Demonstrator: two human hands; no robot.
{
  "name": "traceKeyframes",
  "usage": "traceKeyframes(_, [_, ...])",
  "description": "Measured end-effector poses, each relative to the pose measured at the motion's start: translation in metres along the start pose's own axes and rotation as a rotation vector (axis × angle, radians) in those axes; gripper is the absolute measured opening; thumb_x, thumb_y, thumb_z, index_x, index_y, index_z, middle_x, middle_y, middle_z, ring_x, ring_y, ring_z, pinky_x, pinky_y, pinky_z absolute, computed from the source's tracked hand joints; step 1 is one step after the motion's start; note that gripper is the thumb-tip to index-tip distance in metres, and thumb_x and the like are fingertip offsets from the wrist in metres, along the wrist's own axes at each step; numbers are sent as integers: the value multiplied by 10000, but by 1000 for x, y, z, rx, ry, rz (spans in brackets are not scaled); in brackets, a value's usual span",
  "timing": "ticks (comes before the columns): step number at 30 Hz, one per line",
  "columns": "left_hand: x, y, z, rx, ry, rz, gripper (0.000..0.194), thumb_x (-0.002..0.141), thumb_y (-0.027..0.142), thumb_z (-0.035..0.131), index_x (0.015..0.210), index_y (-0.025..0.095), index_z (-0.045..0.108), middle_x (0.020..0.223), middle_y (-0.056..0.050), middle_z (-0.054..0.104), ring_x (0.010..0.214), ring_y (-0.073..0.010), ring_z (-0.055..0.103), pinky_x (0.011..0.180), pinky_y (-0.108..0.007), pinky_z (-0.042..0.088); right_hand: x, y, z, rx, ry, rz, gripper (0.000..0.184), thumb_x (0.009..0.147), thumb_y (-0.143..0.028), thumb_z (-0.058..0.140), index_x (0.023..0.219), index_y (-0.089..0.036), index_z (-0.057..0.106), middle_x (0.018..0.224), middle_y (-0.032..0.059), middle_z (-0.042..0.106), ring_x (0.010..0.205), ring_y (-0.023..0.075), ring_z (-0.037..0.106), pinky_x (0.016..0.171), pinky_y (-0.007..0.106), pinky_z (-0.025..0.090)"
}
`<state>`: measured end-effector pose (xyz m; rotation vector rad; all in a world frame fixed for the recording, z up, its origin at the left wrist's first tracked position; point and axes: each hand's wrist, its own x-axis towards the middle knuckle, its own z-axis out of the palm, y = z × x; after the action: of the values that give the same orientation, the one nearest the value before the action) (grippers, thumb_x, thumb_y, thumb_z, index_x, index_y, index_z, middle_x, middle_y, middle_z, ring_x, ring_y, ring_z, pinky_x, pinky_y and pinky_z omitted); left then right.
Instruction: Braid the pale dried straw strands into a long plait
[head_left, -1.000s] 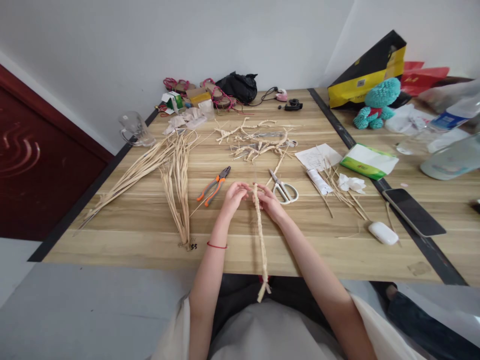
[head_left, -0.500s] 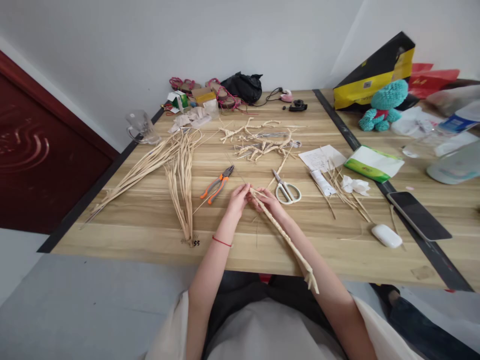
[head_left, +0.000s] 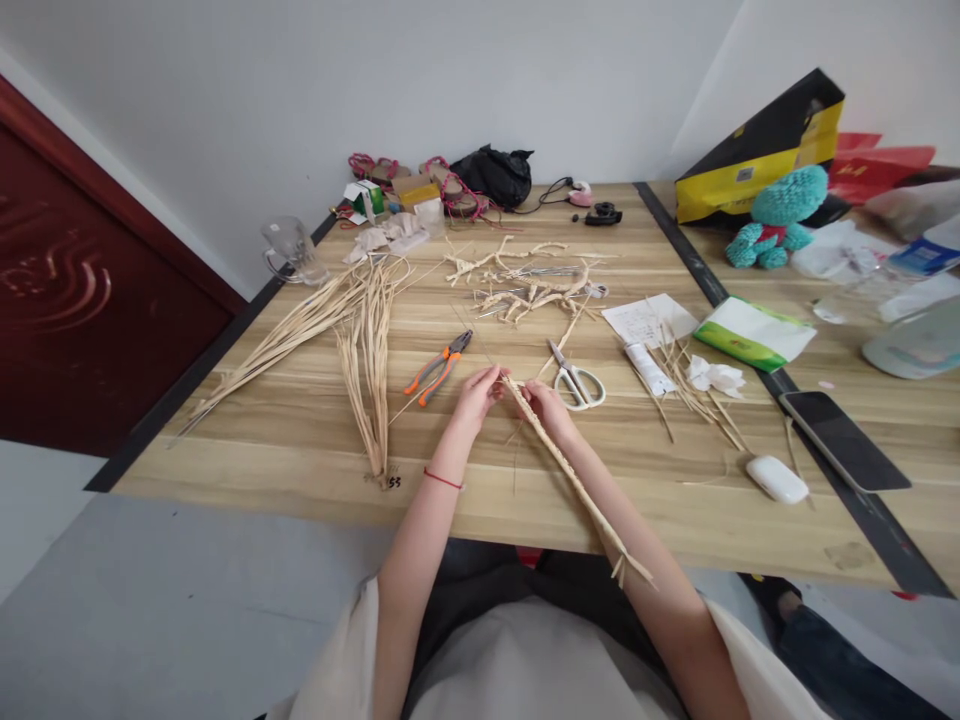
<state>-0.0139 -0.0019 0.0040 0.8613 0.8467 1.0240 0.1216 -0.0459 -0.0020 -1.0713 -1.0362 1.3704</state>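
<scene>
A long, thin stem wrapped in pale straw strips (head_left: 568, 476) slants from between my hands down over my right forearm, its frayed end past the table edge. My left hand (head_left: 478, 393) pinches its upper end, where a thin wire sticks out. My right hand (head_left: 546, 405) is closed at the right side of the stem; whether it grips the stem or a loose strip is hidden. Orange-and-grey pliers (head_left: 439, 369) lie left of my left hand. White-handled scissors (head_left: 577, 384) lie just beyond my right hand.
Bundles of straw strips (head_left: 367, 370) spread at the left. Wrapped branch-like pieces (head_left: 525, 295) lie farther back. A glass mug (head_left: 291, 252) stands at the left edge. To the right are a tissue pack (head_left: 754, 332), a phone (head_left: 844, 440), a white case (head_left: 777, 479) and a teal crocheted doll (head_left: 780, 215).
My right hand has shifted slightly right, apart from my left hand. The stem's frayed lower end has swung a little to the right. The whole view has shifted slightly.
</scene>
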Motion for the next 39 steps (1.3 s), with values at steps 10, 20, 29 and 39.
traceKeyframes(10, [-6, 2, 5, 113, -47, 9, 330, 670, 423, 668, 823, 131, 685, 712, -42, 642, 639, -118, 563, 595, -238, 438, -12, -8, 9, 52, -56, -19, 322, 763, -482, 563, 620, -205, 481, 559, -30, 411, 483, 108, 358, 459, 246, 289])
traceKeyframes(20, [-4, 5, 2, 90, 10, 66, 346, 697, 448, 638, 814, 125, 680, 533, 25, 482, 483, -56, 399, 477, -212, 312, -12, -7, 12, 20, -32, -45, 344, 777, -492, 533, 610, -208, 432, 505, -39, 438, 438, 93, 370, 438, 237, 281])
traceKeyframes(29, [-7, 10, 3, 38, -91, 10, 378, 727, 448, 604, 910, 123, 668, 459, 57, 380, 404, -41, 339, 424, -203, 271, -11, -7, 9, -14, 45, -111, 313, 754, -455, 579, 612, -205, 456, 508, -46, 395, 454, 92, 347, 431, 226, 275])
traceKeyframes(39, [-10, 9, 6, 40, -211, -65, 329, 676, 295, 672, 962, 135, 656, 634, 11, 544, 505, -52, 460, 511, -200, 367, -15, -12, 13, -46, 37, -155, 322, 765, -514, 563, 721, -201, 501, 568, -34, 484, 490, 93, 407, 460, 228, 322])
